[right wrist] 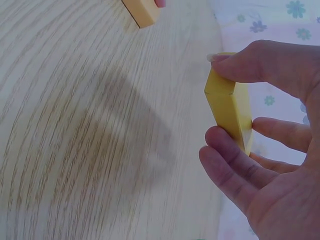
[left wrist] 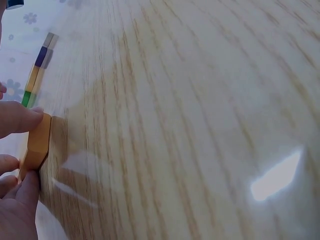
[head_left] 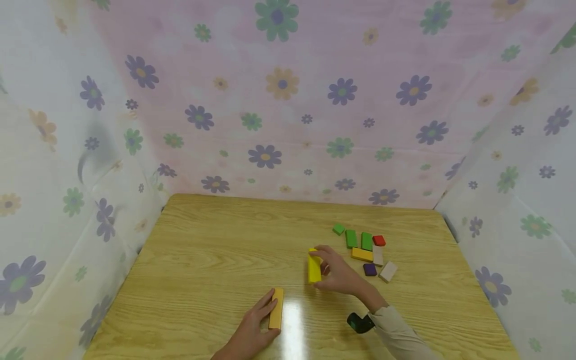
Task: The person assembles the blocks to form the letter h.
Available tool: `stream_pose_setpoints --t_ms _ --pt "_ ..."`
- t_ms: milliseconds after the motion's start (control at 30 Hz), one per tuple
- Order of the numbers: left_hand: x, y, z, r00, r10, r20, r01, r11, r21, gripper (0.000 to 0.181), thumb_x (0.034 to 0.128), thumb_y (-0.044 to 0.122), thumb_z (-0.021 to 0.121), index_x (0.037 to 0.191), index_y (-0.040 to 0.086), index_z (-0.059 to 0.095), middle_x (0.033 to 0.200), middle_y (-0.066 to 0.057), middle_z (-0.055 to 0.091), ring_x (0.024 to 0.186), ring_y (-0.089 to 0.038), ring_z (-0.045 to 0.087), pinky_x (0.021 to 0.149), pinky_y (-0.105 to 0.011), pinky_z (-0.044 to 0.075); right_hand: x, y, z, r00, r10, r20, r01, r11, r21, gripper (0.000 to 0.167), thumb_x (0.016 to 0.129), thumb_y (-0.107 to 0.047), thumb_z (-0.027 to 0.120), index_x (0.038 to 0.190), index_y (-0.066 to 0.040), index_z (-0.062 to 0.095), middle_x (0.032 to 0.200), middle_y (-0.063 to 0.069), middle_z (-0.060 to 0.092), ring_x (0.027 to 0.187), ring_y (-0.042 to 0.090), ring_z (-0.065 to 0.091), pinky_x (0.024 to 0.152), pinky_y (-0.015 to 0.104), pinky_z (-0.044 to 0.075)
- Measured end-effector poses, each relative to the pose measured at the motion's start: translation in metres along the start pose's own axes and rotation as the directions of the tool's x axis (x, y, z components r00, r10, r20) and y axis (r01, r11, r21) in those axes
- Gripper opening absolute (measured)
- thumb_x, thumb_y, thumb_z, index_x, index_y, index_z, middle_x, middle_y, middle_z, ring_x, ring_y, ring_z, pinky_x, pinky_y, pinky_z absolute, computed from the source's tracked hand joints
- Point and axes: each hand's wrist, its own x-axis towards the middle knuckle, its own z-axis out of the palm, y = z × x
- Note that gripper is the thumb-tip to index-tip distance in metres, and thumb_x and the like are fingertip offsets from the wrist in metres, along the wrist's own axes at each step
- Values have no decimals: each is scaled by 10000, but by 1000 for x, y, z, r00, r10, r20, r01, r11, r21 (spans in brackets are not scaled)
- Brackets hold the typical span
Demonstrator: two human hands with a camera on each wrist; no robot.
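My left hand point(head_left: 253, 329) grips an orange block point(head_left: 276, 309) by its ends, thumb at the near end and fingers at the far end and side. That block lies on the wooden table, as the left wrist view also shows. A yellow block point(head_left: 314, 267) is pinched in my right hand point(head_left: 337, 272), the thumb on one end and fingers along the other end and side. In the right wrist view the yellow block point(right wrist: 229, 102) is held up off the table, its shadow falling on the wood.
To the right lies a group of blocks: green blocks point(head_left: 351, 239), a red block point(head_left: 379, 240), an orange-yellow block point(head_left: 362, 254), pale wooden blocks point(head_left: 388, 271) and a purple block point(head_left: 370, 269). Flowered cloth point(head_left: 279, 125) walls the table point(head_left: 202, 250) at the back and sides.
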Motion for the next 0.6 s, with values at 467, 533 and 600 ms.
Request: stream_pose_setpoints --t_ms 467,533,600 --pt "1 -4 0 1000 -13 8 13 1000 2 680 838 230 739 1377 -52 435 1530 -92 272 1342 -374 312 1024 -456 370 13 -9 14 1000 -3 19 3 1000 -9 747 737 -163 813 1367 15 454 1427 223 332 807 146 569 706 259 514" --pt "1 -4 0 1000 -11 17 11 1000 -8 683 842 234 735 1379 -56 428 1532 -96 268 1343 -381 306 1019 -474 367 15 -10 15 1000 -2 21 2 1000 -8 746 737 -163 814 1367 13 456 1425 220 336 812 161 574 706 254 512" --pt "2 -4 0 1000 -7 24 7 1000 -16 686 846 235 731 1382 -63 420 1532 -104 263 1343 -387 302 1013 -483 368 16 -10 16 1000 -3 22 4 1000 -6 743 738 -165 814 1366 12 459 1423 217 339 812 189 580 702 253 511"
